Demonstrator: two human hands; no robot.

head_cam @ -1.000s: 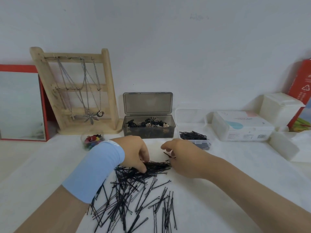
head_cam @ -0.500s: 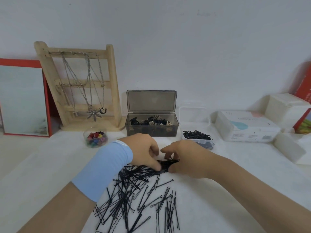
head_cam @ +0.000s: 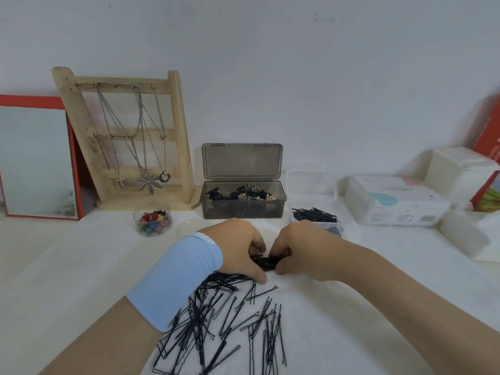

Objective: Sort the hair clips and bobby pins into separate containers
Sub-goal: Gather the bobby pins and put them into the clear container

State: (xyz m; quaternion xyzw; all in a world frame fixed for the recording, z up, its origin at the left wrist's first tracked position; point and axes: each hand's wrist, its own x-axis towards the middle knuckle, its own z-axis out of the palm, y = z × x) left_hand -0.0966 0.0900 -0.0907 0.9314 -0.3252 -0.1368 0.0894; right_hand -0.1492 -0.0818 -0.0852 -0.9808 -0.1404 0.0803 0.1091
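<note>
A red-framed mirror [head_cam: 35,158] leans against the wall at the far left. Just beside it stands a wooden jewellery stand [head_cam: 180,131] hung with necklaces [head_cam: 140,147]. In front of the stand's base, a small clear bowl [head_cam: 135,220] holds coloured hair clips [head_cam: 154,221].

The left hand [head_cam: 238,247], with a pale blue wristband [head_cam: 176,277] on its forearm, is curled with its knuckles up. Its thumb and fingers pinch one end of a bundle of bobby pins [head_cam: 266,262]. Below and left of the hands, loose bobby pins [head_cam: 216,320] are scattered in a heap over the white cloth [head_cam: 378,280] nearest the camera.

Behind the hands, a smoky grey box [head_cam: 242,211] stands with its lid upright and is piled with dark and beige hair clips [head_cam: 240,190].

The right hand [head_cam: 305,253] faces the left. Its fingers are curled round the other end of the same bundle, which lies between the two hands, low over the cloth. It looks like a tight stack of many pins, though the fingers cover most of it.

Just behind the right hand, a clear container [head_cam: 334,228] with its lid up holds sorted bobby pins [head_cam: 315,214]. Further right are a white tissue box [head_cam: 395,201], white plastic tubs [head_cam: 460,169] and a red carton [head_cam: 487,136] at the edge.
</note>
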